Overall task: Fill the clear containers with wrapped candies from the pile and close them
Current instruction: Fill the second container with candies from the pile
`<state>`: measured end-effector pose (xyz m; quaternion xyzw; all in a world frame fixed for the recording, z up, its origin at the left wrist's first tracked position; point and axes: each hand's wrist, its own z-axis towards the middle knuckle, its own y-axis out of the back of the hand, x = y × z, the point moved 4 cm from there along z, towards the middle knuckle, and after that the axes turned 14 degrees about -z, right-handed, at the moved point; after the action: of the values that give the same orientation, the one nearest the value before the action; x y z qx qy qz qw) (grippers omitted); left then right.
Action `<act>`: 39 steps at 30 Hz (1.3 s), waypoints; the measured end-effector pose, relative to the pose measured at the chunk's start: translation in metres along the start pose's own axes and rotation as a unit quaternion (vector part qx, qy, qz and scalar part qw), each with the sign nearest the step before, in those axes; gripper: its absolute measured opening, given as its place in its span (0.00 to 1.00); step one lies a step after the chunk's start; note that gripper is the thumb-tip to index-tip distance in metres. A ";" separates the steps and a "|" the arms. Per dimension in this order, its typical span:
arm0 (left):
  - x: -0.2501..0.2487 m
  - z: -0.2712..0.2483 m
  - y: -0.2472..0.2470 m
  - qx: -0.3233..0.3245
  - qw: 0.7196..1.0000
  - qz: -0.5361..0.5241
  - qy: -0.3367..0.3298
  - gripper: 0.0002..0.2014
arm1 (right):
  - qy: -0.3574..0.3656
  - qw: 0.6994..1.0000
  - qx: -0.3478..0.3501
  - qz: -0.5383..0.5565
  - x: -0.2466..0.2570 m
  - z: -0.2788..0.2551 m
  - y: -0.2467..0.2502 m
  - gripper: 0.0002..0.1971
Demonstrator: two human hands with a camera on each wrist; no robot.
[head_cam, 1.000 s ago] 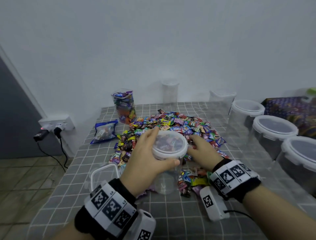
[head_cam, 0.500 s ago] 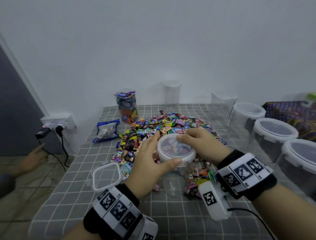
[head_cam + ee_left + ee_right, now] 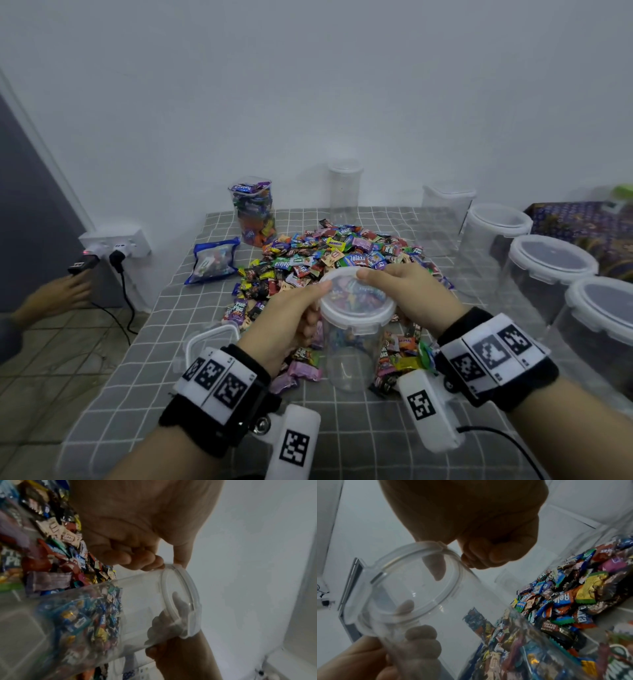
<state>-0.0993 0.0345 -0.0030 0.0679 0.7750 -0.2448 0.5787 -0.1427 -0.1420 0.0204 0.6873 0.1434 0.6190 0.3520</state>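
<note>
A clear round container (image 3: 352, 356) stands at the near edge of the candy pile (image 3: 329, 253), with a few wrapped candies (image 3: 89, 615) at its bottom. A white-rimmed lid (image 3: 356, 301) sits on its mouth. My left hand (image 3: 313, 305) grips the container's top from the left, thumb on the lid rim. My right hand (image 3: 387, 284) holds the lid from the right, thumb on top and fingers curled at the rim (image 3: 488, 550). In the right wrist view the lid (image 3: 412, 582) shows from below through the clear wall.
A candy-filled container (image 3: 253, 212) and a blue bag (image 3: 212, 260) lie at the back left. A loose square lid (image 3: 209, 342) lies by my left wrist. Several empty lidded containers (image 3: 548, 274) line the right side. Another person's hand (image 3: 54, 298) reaches near the wall socket (image 3: 116, 243).
My right hand rose from the candy pile onto the lid. My left hand kept its hold on the container. Another person's hand came into view at the left.
</note>
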 end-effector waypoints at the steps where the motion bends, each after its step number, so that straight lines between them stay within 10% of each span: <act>1: 0.000 0.001 -0.001 0.011 1.000 -0.013 0.010 0.17 | 0.011 1.000 0.000 -0.013 0.001 0.000 0.001 0.19; 4: 0.001 0.002 -0.004 0.024 0.999 -0.044 0.016 0.17 | 0.060 0.997 0.041 0.015 0.011 -0.001 -0.002 0.03; 8: -0.003 0.001 -0.007 0.014 0.997 -0.071 -0.001 0.17 | 0.117 0.987 0.107 0.017 0.024 -0.001 -0.005 0.18; 15: -0.003 0.000 -0.004 -0.001 0.999 -0.016 -0.037 0.17 | 0.101 0.988 0.103 -0.045 0.032 0.009 -0.001 0.05; 39: -0.002 -0.028 -0.004 0.029 0.994 0.062 -0.089 0.20 | 0.055 0.986 0.149 -0.041 0.022 0.012 -0.002 0.18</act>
<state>-0.1247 0.0444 0.0059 0.1105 0.7073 -0.2356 0.6573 -0.1261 -0.1301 0.0355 0.6905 0.2811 0.6126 0.2626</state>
